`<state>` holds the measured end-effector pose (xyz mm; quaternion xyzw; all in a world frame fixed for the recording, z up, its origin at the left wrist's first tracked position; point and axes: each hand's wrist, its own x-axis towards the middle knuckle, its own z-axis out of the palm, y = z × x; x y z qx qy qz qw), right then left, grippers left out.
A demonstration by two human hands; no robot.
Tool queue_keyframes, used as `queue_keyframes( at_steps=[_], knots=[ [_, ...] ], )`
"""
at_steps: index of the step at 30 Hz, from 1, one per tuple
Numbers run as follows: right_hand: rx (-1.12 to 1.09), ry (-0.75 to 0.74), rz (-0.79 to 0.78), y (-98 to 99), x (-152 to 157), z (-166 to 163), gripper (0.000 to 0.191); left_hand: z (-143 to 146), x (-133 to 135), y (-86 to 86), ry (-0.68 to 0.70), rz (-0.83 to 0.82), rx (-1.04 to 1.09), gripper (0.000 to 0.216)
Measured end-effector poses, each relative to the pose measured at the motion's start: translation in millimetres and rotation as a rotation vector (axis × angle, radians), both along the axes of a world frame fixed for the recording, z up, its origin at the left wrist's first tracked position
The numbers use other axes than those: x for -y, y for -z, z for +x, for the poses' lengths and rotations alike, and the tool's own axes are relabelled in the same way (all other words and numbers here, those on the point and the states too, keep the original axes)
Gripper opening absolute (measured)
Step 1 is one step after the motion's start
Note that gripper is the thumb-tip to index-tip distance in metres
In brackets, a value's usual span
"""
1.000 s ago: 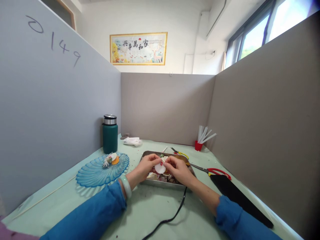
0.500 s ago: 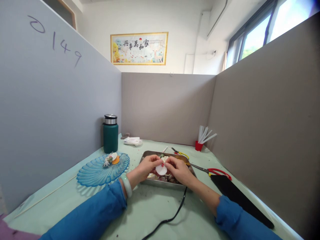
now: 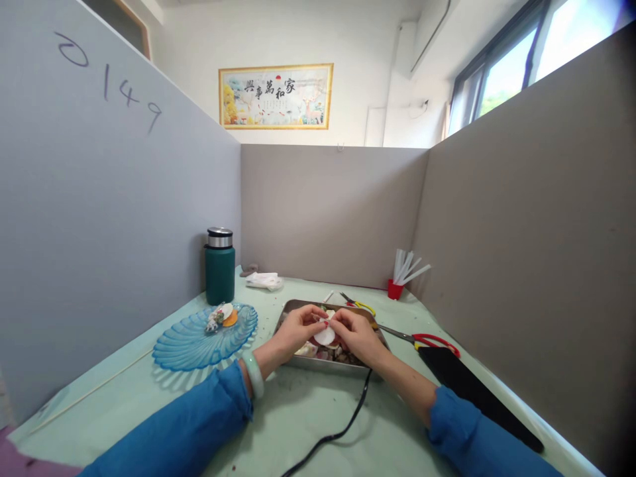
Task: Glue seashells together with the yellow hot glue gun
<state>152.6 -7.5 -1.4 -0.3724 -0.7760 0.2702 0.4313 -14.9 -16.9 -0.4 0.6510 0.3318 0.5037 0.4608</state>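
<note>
Over the metal tray (image 3: 298,362), both of my hands hold a small white disc (image 3: 324,336) between them. My left hand (image 3: 301,328) pinches its upper left side with thumb and fingers. From the right, my right hand (image 3: 355,334) closes on its upper edge, the fingertips of both hands nearly meeting. A small bit of red shows at the top of the disc; I cannot tell what it is. Below lie several shell-like pieces (image 3: 342,356) in the tray, partly hidden by my hands.
To the left, a blue fluted plate (image 3: 183,344) holds a small cluster of shells and discs (image 3: 223,317). A green bottle (image 3: 219,271) stands behind it. Scissors (image 3: 422,339), pliers (image 3: 360,304), a black flat object (image 3: 477,397), a red cup of white sticks (image 3: 396,289) and a black cord (image 3: 342,434) surround the tray.
The white disc has shifted slightly right and up and is turned a little. My left fingers have moved with it, covering more of the red bit. My right hand is nearly still.
</note>
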Motion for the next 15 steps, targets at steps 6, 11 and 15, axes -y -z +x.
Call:
queue_keyframes(
  at_steps=[6,11,15],
  knots=[
    [-0.022,0.007,0.026,0.5,1.9,-1.0,0.026,-0.4,0.1,-1.4,-0.049,-0.076,0.039,0.030],
    [0.003,0.029,0.096,1.7,0.9,-0.9,0.024,-0.8,0.0,-1.3,-0.052,-0.091,0.051,0.031],
    [0.032,0.037,0.114,1.7,1.5,0.1,0.022,0.2,0.4,-1.5,-0.043,-0.087,0.056,0.031]
  ],
)
